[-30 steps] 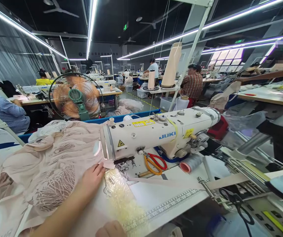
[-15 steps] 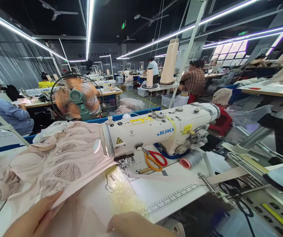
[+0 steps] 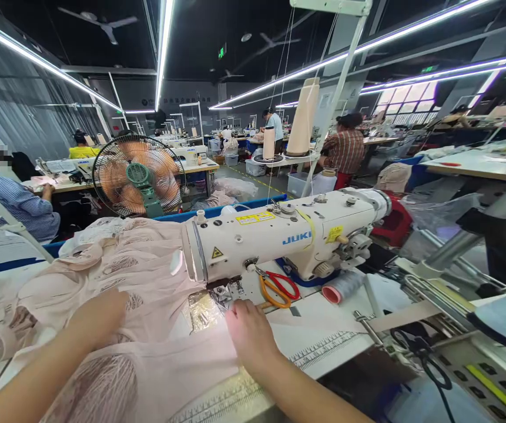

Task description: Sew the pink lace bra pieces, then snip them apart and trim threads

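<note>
A pale pink lace garment (image 3: 147, 249) spreads over the left of the machine table, bunched up to the head of a white sewing machine (image 3: 253, 241). My left hand (image 3: 103, 317) lies over the lace, its fingers blurred, so its grip is unclear. Close in front of the needle area, my right hand (image 3: 253, 335) is closed, fingers curled down on the garment's edge. A pale pink band (image 3: 323, 317) runs from beside that hand to a metal guide (image 3: 367, 329) at the right. Orange-and-red-handled snips (image 3: 277, 288) lie behind my right hand.
A grey thread cone (image 3: 343, 286) lies by the machine base. Printed ruler tape (image 3: 323, 346) marks the table's front edge. Black scissors (image 3: 420, 346) hang at the right. Beyond the machine stand a large fan (image 3: 138, 176) and tall thread cones (image 3: 303, 117). Other people sit at machines.
My right hand has moved up and forward to beside the needle area. My left hand has let go of the garment's front edge and moved up over the lace. More lace now lies in front.
</note>
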Action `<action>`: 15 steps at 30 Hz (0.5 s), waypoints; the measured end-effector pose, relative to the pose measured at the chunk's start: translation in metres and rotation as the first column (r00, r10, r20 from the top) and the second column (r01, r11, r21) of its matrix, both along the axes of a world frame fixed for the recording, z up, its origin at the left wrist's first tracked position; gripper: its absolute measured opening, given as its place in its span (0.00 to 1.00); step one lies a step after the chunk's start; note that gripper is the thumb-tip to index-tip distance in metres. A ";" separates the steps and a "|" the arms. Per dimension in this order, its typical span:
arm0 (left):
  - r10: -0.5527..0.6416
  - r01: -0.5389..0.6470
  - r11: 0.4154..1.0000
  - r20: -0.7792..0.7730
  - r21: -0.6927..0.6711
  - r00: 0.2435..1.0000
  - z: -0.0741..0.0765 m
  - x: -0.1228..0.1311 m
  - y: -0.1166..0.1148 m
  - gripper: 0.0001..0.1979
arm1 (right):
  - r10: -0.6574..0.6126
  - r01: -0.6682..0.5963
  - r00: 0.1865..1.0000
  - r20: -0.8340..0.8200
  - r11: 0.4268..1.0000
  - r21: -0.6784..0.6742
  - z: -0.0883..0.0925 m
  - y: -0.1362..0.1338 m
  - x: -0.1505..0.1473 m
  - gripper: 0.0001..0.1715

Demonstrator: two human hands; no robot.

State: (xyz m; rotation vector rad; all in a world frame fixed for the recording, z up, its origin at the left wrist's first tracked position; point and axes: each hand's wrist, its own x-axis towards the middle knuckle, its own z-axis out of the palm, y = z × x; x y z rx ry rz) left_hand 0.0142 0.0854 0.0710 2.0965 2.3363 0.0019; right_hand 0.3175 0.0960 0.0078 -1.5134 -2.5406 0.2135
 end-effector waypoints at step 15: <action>-0.007 0.003 1.000 0.187 0.022 0.982 -0.059 0.111 0.084 0.14 | 0.474 -0.461 0.873 -0.119 0.879 0.117 -0.060 -0.008 -0.034 0.31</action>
